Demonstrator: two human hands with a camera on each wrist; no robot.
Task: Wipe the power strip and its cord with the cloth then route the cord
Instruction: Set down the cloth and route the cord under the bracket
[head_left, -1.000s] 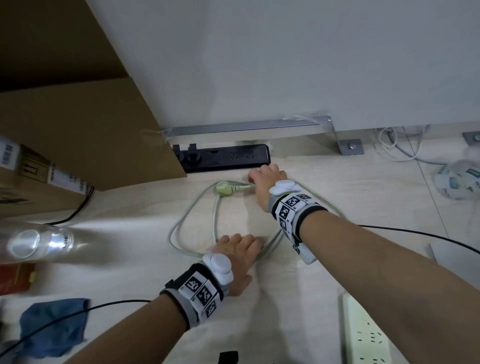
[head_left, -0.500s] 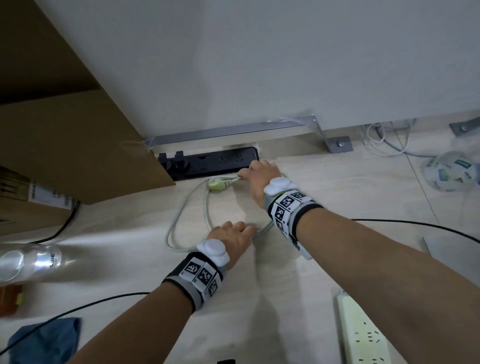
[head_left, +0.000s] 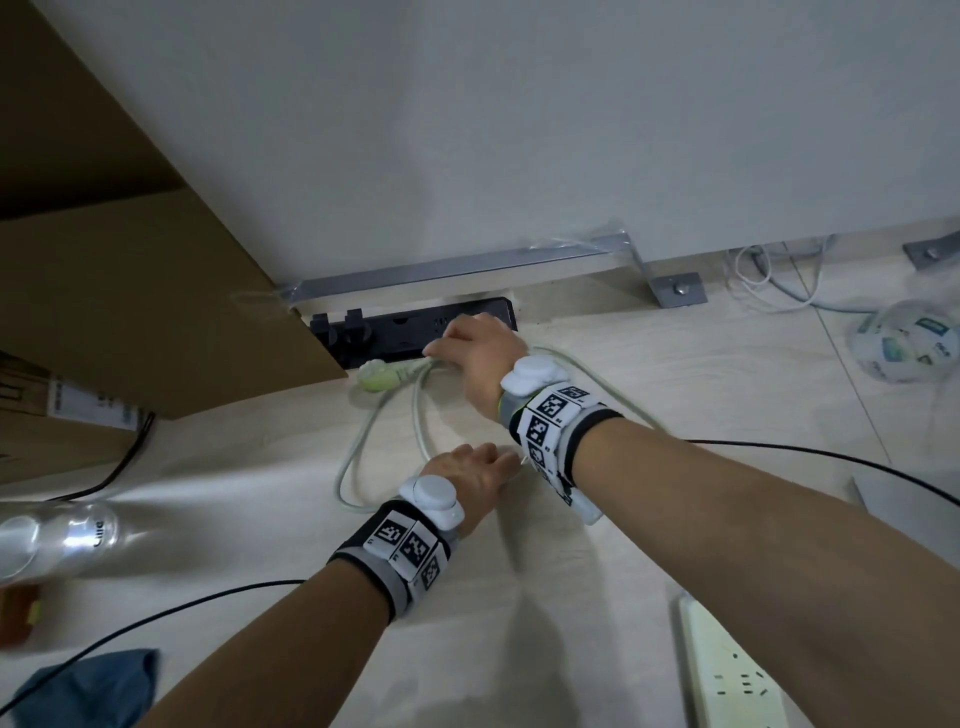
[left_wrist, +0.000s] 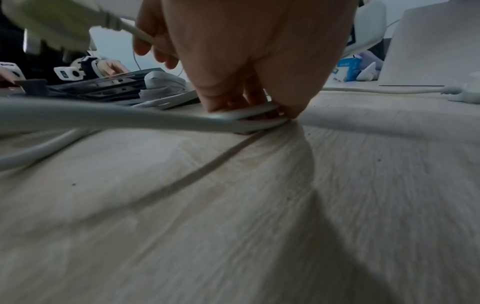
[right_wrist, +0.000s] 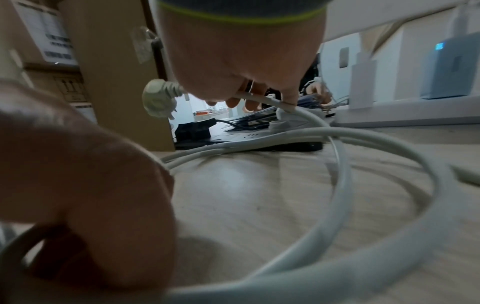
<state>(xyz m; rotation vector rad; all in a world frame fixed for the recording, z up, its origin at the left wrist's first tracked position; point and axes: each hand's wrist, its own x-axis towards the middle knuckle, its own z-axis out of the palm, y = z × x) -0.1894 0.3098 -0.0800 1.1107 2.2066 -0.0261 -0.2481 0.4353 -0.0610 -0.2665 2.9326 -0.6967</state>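
Note:
A pale grey cord (head_left: 358, 441) lies in loose loops on the wooden floor, ending in a greenish plug (head_left: 379, 376). My right hand (head_left: 441, 358) grips the cord just behind the plug (right_wrist: 155, 98) and holds it off the floor beside a black power strip (head_left: 415, 332). My left hand (head_left: 498, 462) pinches the cord (left_wrist: 103, 119) where the loops cross and holds it down on the floor. The white power strip (head_left: 727, 680) lies at the bottom right. The blue cloth (head_left: 88, 691) lies on the floor at the bottom left, away from both hands.
A cardboard box (head_left: 156, 312) stands left of the black strip against the white wall. A clear bottle (head_left: 52, 535) lies at far left. Thin black cables (head_left: 805, 457) cross the floor. A metal bracket (head_left: 675, 291) and white wires (head_left: 769, 280) sit at the wall's foot.
My right hand has carried the plug end left and farther away, up to the black power strip. The left hand has stayed on the cord loops.

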